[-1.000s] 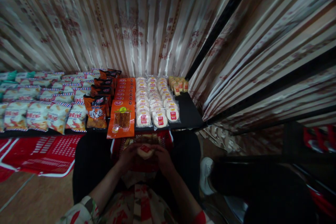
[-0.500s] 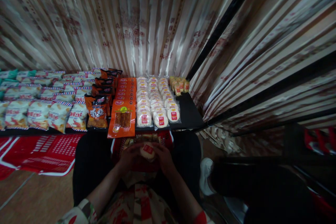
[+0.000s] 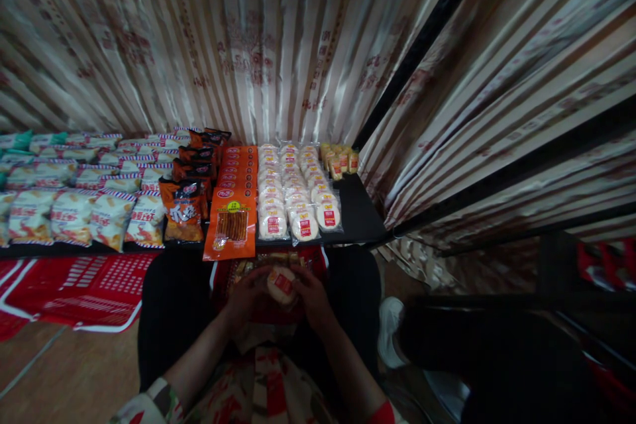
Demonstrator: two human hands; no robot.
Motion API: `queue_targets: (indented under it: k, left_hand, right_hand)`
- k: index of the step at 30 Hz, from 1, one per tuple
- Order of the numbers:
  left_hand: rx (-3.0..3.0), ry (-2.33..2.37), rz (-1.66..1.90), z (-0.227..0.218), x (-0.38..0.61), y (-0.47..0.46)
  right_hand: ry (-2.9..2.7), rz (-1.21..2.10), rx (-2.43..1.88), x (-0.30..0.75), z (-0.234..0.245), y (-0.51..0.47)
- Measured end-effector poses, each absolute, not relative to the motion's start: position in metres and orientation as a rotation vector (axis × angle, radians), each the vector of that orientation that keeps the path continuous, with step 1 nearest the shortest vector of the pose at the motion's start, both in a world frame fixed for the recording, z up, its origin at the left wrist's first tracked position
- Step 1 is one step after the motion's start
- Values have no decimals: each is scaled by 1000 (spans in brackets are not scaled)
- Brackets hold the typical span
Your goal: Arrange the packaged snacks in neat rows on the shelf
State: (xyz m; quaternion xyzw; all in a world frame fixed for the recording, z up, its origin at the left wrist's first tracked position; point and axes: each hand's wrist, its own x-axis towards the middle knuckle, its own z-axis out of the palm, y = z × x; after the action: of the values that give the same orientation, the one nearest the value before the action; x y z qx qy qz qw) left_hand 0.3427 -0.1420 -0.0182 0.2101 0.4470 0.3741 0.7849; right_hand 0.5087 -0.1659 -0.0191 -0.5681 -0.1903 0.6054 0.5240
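Note:
Between my two hands, above my lap, is a packaged round rice cracker [image 3: 281, 283] with a red label facing up. My left hand [image 3: 247, 293] grips its left edge, and my right hand [image 3: 309, 290] holds the right edge with bent fingers. Beneath them sits a red basket [image 3: 318, 261] with small tan packets [image 3: 243, 267] inside, partly hidden by my hands. On the black shelf ahead, similar packaged rice crackers [image 3: 304, 224] lie in overlapping rows. Beside these rows, on the left, are orange snack packs [image 3: 231, 225].
Orange-black bags [image 3: 183, 211] and white snack bags [image 3: 72, 215] fill the shelf's left part. Small yellowish packets [image 3: 342, 160] stand at its right end. A red basket [image 3: 94, 291] is below the shelf at left. Another person's white shoe [image 3: 391, 332] is near my right leg.
The rice cracker has tilted and shifted slightly, so its label faces me more. Both hands stay on it, and the shelf goods look unchanged.

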Motion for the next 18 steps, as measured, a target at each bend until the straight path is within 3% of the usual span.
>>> queue_targets:
  k: [18]
  left_hand:
    - [858, 957, 802, 13, 352, -137]
  right_hand:
    - [-1021, 1436, -1512, 528, 4, -164]
